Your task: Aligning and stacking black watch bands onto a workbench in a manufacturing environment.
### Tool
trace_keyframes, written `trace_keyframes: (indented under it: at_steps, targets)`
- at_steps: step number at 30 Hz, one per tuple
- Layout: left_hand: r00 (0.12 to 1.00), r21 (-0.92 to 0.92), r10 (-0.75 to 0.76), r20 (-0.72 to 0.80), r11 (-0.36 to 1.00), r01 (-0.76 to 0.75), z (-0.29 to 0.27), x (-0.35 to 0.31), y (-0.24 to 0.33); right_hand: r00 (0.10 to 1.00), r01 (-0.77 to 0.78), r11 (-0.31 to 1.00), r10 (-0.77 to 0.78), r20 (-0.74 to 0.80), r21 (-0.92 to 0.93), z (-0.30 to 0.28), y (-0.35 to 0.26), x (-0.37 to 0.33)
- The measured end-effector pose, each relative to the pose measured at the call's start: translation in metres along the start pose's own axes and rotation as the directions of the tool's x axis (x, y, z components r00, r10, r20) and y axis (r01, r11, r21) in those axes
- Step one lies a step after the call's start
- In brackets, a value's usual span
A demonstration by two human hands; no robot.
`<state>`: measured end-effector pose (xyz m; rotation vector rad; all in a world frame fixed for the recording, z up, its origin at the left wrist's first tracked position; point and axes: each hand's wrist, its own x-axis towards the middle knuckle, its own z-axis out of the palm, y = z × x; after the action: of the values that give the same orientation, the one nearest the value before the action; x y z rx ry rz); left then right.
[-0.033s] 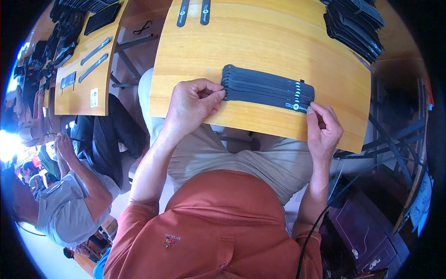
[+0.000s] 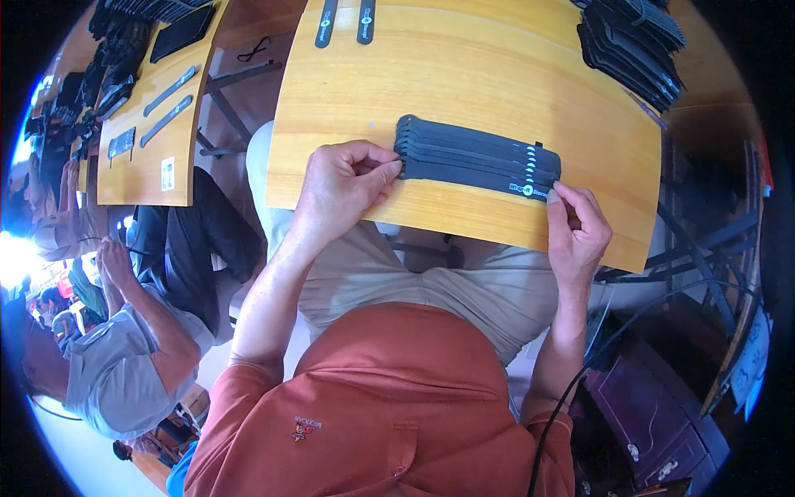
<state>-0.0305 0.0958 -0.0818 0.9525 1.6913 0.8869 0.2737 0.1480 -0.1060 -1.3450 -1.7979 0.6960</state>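
Note:
Several dark fabric straps with pale printed marks lie overlapped in a fanned stack (image 2: 476,157) near the front edge of the wooden table (image 2: 480,79). My left hand (image 2: 352,178) pinches the left end of the nearest strap (image 2: 464,176) between thumb and fingers. At the other end of that strap, my right hand (image 2: 577,224) grips the corner with thumb and forefinger. The strap lies flat and stretched out between both hands, along the front of the stack. My fingertips partly hide its two ends.
Two single straps (image 2: 365,21) lie at the table's far left. A tall pile of dark straps (image 2: 633,54) sits at the far right corner. To the left, a second table (image 2: 157,166) bears more straps, and a person (image 2: 137,356) sits beside it. A black cable (image 2: 571,385) crosses my right arm.

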Motion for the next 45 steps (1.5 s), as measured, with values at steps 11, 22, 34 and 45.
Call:
trace_keyframes:
  at_steps: [11,22,34,45]
  targets:
    - [1.000,0.000,0.017,0.025,1.000,-0.017,-0.0018,0.0001,-0.0026,1.000,-0.013,1.000,0.013,0.005,-0.014,0.0001,-0.0009,0.0001]
    - [1.000,-0.013,0.014,0.005,1.000,-0.014,-0.0007,0.0012,-0.0030,1.000,-0.022,0.999,0.022,0.006,-0.030,-0.0001,-0.0018,-0.0001]
    - [1.000,0.005,0.023,-0.014,1.000,-0.023,0.0008,0.0018,-0.0026,1.000,-0.024,1.000,0.024,-0.002,-0.003,-0.0002,-0.0011,-0.0007]
    - [1.000,0.035,0.019,0.004,0.999,-0.019,0.0013,0.0036,-0.0053,0.999,-0.035,0.999,0.035,-0.004,-0.012,-0.0009,0.0017,-0.0008]
